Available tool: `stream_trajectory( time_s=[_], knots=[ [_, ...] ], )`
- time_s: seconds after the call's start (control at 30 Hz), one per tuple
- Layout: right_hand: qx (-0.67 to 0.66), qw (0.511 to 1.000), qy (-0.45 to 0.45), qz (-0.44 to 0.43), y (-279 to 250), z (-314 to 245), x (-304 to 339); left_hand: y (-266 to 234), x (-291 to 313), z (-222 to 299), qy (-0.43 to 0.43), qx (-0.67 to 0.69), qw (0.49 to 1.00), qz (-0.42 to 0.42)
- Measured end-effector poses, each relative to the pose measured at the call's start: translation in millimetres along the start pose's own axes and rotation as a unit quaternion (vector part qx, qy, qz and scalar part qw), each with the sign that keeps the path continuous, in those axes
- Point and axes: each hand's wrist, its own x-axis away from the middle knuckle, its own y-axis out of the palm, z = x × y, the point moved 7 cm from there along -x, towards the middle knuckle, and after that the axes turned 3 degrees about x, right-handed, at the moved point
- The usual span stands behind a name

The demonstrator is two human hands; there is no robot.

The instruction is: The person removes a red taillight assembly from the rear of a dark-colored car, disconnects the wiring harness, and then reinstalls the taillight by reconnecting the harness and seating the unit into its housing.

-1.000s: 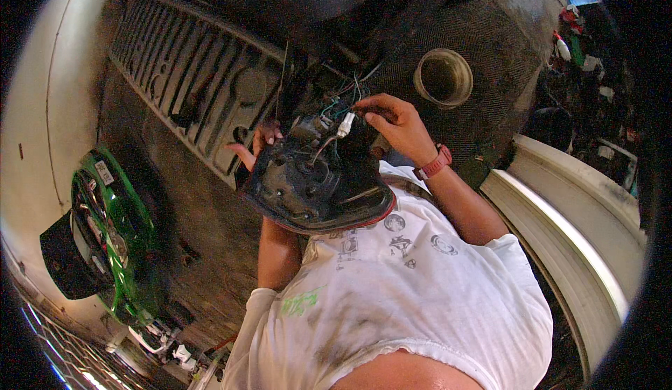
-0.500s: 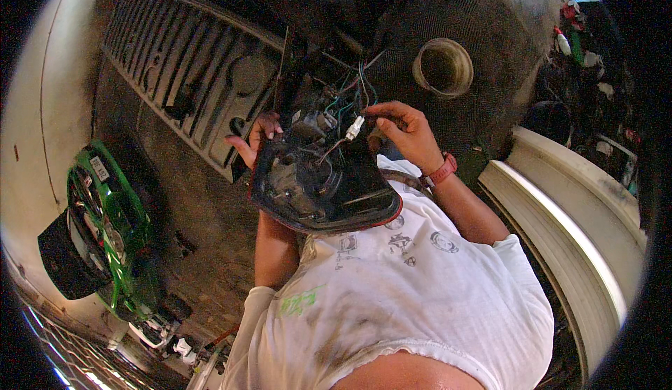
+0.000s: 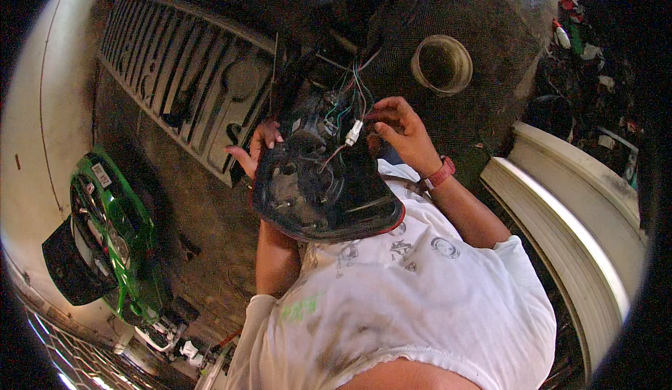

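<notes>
A tail light housing (image 3: pixel 294 187), dark-backed with a red rim along its near edge, is held in front of my shirt. My left hand (image 3: pixel 263 142) grips its far left edge, thumb sticking out to the left. From the housing's back a thin wire runs up to a white plug connector (image 3: pixel 353 134). Beyond the connector, several coloured wires (image 3: pixel 358 79) lead up into the dark vehicle body. Just right of the connector is my right hand (image 3: pixel 407 135), with a red wristband; its fingers are bent and apart from the thumb, with nothing visible between them.
A round bucket (image 3: pixel 442 65) stands on the floor at far right. Long cream body panels (image 3: pixel 560 215) lie along the right. A ribbed panel (image 3: pixel 189 75) is at far left, and a green car part (image 3: pixel 122 236) is nearer on the left. Assorted items (image 3: pixel 577 40) crowd the far right.
The tail light has tilted slightly and come a little nearer to me. The connector has shifted slightly nearer too. My right hand stays beside it, its fingers moved only a little.
</notes>
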Motion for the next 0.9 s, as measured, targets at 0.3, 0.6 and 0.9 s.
stream_trajectory(
  time_s=[0.3,0.6,0.9],
  knots=[
    [0.002,0.984,0.181,-0.003,19.3,27.8,-50.1,6.4,1.7,0.8,0.006,0.01,1.0,0.022],
    [-0.071,0.991,0.102,-0.049,37.0,24.7,-78.2,4.2,1.2,0.7,0.019,0.02,0.999,0.033],
    [-0.119,0.986,0.103,-0.049,33.0,22.3,-71.1,5.6,-2.9,5.2,0.011,-0.038,0.999,0.004]
  ],
)
